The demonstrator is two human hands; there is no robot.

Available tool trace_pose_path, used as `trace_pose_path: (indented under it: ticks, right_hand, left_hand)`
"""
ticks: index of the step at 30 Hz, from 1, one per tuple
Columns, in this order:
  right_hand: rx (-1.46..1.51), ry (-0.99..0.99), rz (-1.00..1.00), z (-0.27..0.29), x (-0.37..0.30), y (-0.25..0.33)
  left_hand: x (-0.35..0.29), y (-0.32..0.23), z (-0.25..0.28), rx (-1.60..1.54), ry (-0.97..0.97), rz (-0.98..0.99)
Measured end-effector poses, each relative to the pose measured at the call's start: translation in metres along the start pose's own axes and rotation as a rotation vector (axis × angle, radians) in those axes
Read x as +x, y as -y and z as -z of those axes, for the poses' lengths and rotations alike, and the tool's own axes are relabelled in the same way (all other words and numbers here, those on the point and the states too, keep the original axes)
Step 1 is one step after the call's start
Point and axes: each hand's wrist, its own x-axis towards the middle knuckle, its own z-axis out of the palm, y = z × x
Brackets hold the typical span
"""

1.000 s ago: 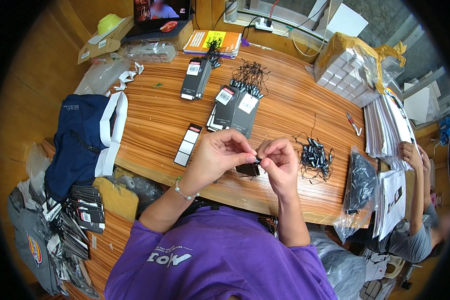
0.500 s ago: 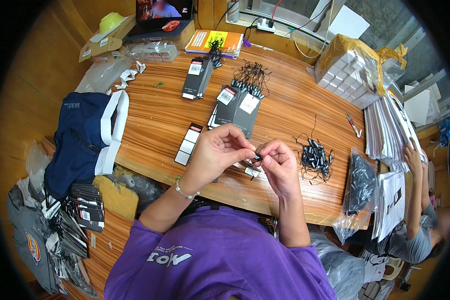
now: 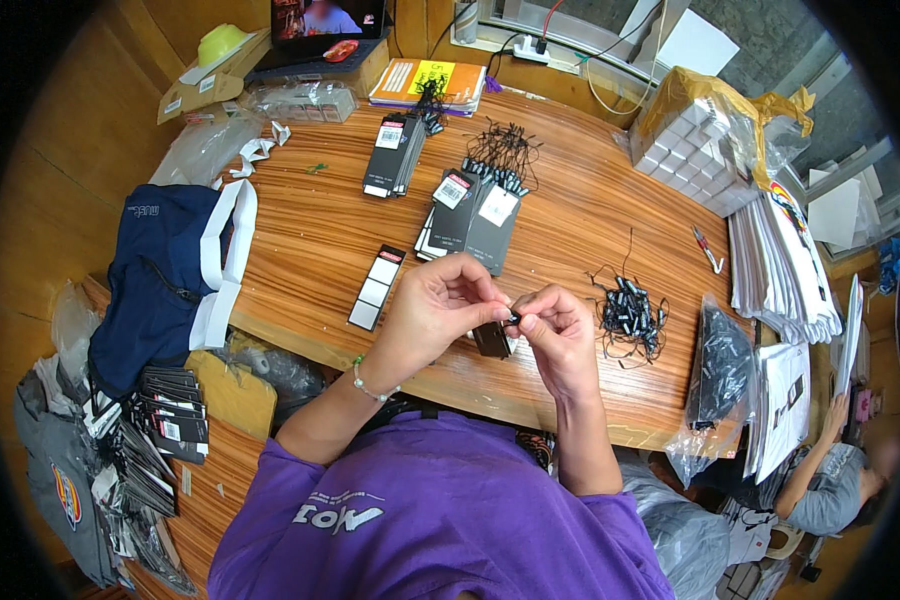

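Note:
My left hand (image 3: 435, 305) and my right hand (image 3: 562, 335) meet above the table's near edge, both closed in a pinch. Between their fingertips is the small black end of a hang tag string (image 3: 513, 319). A dark hang tag (image 3: 491, 341) dangles just below it, partly hidden by my fingers. Left of my hands lies a black card with white label stickers (image 3: 377, 288). Past my fingers, grey hang tags (image 3: 470, 225) are stacked with their black strings fanned out at the far end. A loose pile of black tag strings (image 3: 630, 318) lies right of my right hand.
Another tag stack (image 3: 393, 155) lies farther back. At the right are a clear bag of black strings (image 3: 720, 365), a red pen (image 3: 708, 250), piled white packets (image 3: 782, 265) and wrapped small boxes (image 3: 692, 150). Navy cloth (image 3: 160, 280) lies left. A co-worker (image 3: 820, 480) sits at the right.
The tag under my fingers has turned from its white-labelled side to a dark face. My hands barely moved. The co-worker's hand has left the packet pile, lowering with a white packet.

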Motion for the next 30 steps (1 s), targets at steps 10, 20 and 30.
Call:
trace_pose_path:
  ticks: [10, 20, 30]
  right_hand:
    - [0.010, -0.022, -0.041, 0.006, -0.001, -0.003]
    - [-0.790, 0.202, 0.180, 0.012, 0.012, 0.009]
    - [-0.003, -0.105, -0.049, 0.010, 0.015, 0.002]
  left_hand:
    - [0.000, 0.004, -0.003, 0.055, 0.030, -0.026]
    - [0.008, -0.008, 0.003, 0.509, 0.055, -0.101]
    - [-0.009, 0.035, -0.008, 0.740, -0.003, -0.413]
